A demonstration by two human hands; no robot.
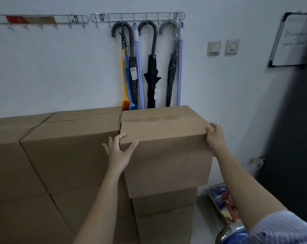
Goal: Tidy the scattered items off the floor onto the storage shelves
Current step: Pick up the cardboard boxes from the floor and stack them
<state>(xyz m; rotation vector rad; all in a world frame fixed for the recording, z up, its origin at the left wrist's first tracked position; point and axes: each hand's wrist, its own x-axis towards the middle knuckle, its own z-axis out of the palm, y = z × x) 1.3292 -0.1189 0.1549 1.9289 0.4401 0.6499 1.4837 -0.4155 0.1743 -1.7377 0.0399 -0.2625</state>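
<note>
A brown cardboard box [165, 138] sits on top of a stack of smaller boxes [164, 206], at the right end of a wall of cartons. My left hand [118, 150] is at the box's near left corner, fingers spread and touching its top edge and front. My right hand [215, 136] grips the near right corner, fingers curled over the top edge. The box overhangs the one beneath it.
More large cartons [64, 147] stand stacked to the left. Umbrellas [152, 67] and brushes hang from a wire rack on the wall behind. A colourful flat package [221, 199] lies on the floor at the right, beside a dark panel [293, 120]. A whiteboard [290, 39] hangs above.
</note>
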